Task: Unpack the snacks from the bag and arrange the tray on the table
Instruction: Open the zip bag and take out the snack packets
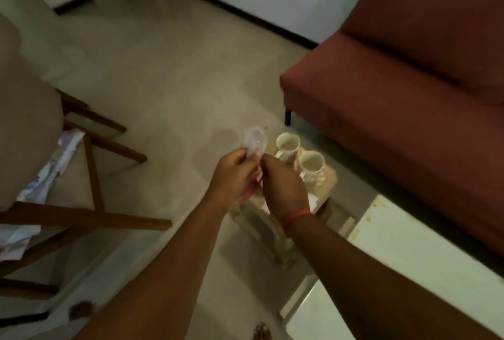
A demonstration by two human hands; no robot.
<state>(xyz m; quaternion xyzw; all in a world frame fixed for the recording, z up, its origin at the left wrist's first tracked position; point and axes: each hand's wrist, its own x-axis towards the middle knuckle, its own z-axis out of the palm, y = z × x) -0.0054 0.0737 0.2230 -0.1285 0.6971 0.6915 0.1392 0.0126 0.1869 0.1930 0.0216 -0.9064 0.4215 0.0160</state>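
Note:
Both hands meet at the frame's middle, pinching a small clear plastic bag (252,143) with pinkish contents. My left hand (231,173) grips its left side and my right hand (283,184) its right side, a red thread around that wrist. Just behind the hands, two patterned mugs (287,144) (311,163) filled with a pale drink stand on a tray (326,181). The tray rests on a small cream stool-like table (261,226), partly hidden by my right forearm. What the bag holds is blurred.
A red sofa (409,99) fills the right side. A white box-like surface (420,255) lies at lower right. A wooden chair frame (90,214) with a beige cushion and crumpled paper (54,167) stands at left. Tiled floor (169,72) stretches ahead.

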